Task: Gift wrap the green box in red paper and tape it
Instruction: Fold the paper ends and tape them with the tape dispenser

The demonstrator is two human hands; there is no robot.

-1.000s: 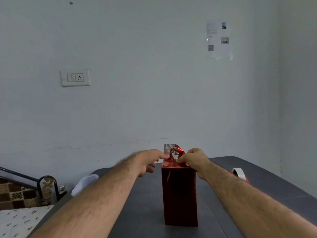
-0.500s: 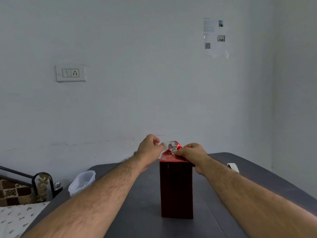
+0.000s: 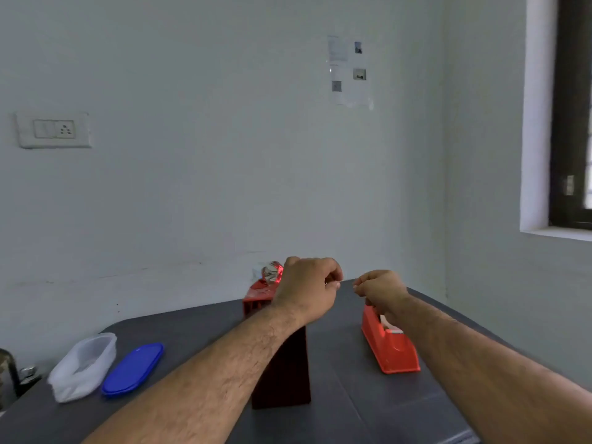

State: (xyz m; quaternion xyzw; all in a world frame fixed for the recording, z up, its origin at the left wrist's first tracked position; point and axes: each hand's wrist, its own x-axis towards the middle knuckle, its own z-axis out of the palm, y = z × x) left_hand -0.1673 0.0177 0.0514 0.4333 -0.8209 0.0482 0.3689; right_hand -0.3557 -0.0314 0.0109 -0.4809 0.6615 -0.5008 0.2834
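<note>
A tall box wrapped in red paper is seen standing upright on the dark grey table, near its middle; its upper part is hidden behind the left forearm, and crumpled, shiny paper ends are seen sticking up at its top. The green of the box itself is not seen. The left hand is held in the air in front of the top of the box, with its fingers curled and thumb and forefinger brought together in a pinch. The right hand is held just beside it, above the far end of a red tape dispenser, with its fingers likewise curled and pinched. Whether a strip of clear tape is stretched between the two pinches cannot be told, as nothing is resolved in the gap. The dispenser is placed on the table to the right of the box, apart from it. To the left, well apart from the box, a clear plastic container is laid next to its blue lid. On the white wall behind, a switch plate and a taped sheet of paper are seen, and a window at the right
</note>
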